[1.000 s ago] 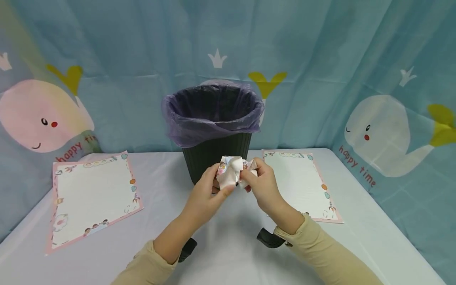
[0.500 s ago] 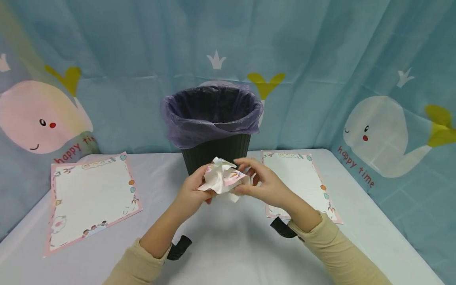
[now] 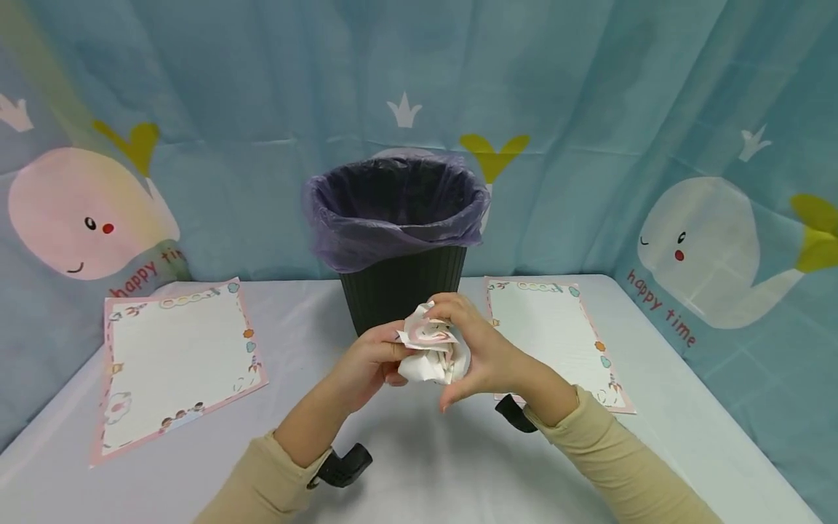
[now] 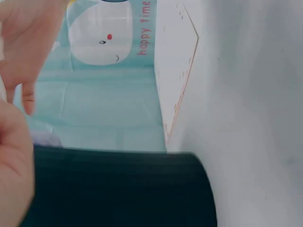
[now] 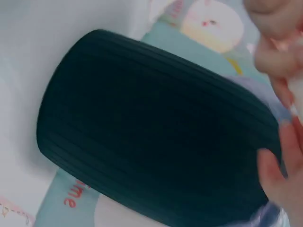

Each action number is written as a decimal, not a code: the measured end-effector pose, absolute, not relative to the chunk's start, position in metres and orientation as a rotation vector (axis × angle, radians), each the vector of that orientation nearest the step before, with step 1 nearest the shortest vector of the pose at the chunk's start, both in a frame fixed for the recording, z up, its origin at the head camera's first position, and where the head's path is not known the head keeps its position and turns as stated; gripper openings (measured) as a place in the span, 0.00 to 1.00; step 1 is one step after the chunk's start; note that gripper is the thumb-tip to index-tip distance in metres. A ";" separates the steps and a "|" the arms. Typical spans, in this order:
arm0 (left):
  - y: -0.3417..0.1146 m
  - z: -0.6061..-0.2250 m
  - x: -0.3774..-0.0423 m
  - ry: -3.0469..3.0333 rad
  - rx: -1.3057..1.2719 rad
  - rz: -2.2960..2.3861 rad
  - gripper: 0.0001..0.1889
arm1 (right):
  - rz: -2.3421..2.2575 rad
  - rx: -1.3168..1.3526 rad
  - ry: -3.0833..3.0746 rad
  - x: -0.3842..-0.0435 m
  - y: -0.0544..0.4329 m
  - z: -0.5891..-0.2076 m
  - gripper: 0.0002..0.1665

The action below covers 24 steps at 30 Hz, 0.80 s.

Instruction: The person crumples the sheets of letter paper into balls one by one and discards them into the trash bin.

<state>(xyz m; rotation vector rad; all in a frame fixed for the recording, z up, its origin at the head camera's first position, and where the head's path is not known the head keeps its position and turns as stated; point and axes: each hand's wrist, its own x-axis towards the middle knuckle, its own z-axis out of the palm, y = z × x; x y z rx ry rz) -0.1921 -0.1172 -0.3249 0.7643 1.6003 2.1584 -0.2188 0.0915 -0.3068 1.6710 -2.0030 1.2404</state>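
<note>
A crumpled sheet of paper [image 3: 432, 360], white with bits of pink print, is held between both hands in the head view, above the table in front of the bin. My left hand [image 3: 366, 367] grips its left side, thumb laid across the front. Over its top and right side curve the fingers of my right hand [image 3: 487, 356], while that thumb stands apart below. In the left wrist view, the right hand [image 4: 28, 42] shows at the upper left with one digit pointing down. Only a pale edge of the paper [image 5: 297, 90] shows in the right wrist view.
Behind the hands stands a dark ribbed trash bin [image 3: 406, 291] with a purple liner [image 3: 366, 244] folded over its rim. Flat pink-bordered sheets lie on the white table: one left sheet [image 3: 183, 356], one right sheet [image 3: 550, 335]. A blue whale-print curtain [image 3: 262, 204] hangs behind.
The paper has been turned and squeezed into a rounder bundle. The right hand let its thumb swing away and brought its fingers over the top; the left hand kept its hold.
</note>
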 end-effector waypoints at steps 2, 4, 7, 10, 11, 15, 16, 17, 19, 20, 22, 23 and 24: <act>-0.114 -0.325 -0.192 1.557 0.776 2.152 0.15 | 1.195 1.566 -1.948 -0.217 0.087 -0.309 0.47; -0.112 -0.324 -0.191 1.550 0.777 2.137 0.15 | 1.168 1.472 -1.878 -0.216 0.082 -0.310 0.41; -0.111 -0.319 -0.189 1.640 0.742 2.088 0.13 | 1.171 1.376 -1.793 -0.217 0.075 -0.313 0.33; -0.111 -0.316 -0.185 1.721 0.711 2.049 0.13 | 1.213 1.300 -1.711 -0.220 0.070 -0.318 0.28; -0.110 -0.315 -0.184 1.746 0.708 2.038 0.15 | 1.262 1.269 -1.685 -0.221 0.068 -0.319 0.28; -0.099 -0.315 -0.177 1.915 0.763 2.011 0.25 | 1.419 1.137 -1.603 -0.223 0.064 -0.324 0.27; -0.094 -0.315 -0.176 1.974 0.756 2.022 0.26 | 1.445 1.103 -1.592 -0.223 0.063 -0.324 0.26; -0.090 -0.316 -0.175 2.046 0.744 2.033 0.26 | 1.461 1.071 -1.589 -0.223 0.062 -0.325 0.24; -0.082 -0.316 -0.174 2.215 0.686 2.057 0.22 | 1.470 1.021 -1.608 -0.221 0.059 -0.325 0.19; -0.080 -0.317 -0.173 2.309 0.653 2.068 0.19 | 1.480 0.996 -1.631 -0.220 0.057 -0.325 0.17; -0.078 -0.318 -0.174 2.484 0.610 2.066 0.14 | 1.501 0.960 -1.703 -0.217 0.055 -0.325 0.15; -0.078 -0.319 -0.173 2.569 0.604 2.046 0.12 | 1.528 0.956 -1.761 -0.216 0.055 -0.325 0.17; -0.079 -0.319 -0.174 2.649 0.611 2.020 0.12 | 1.564 0.961 -1.831 -0.213 0.056 -0.323 0.20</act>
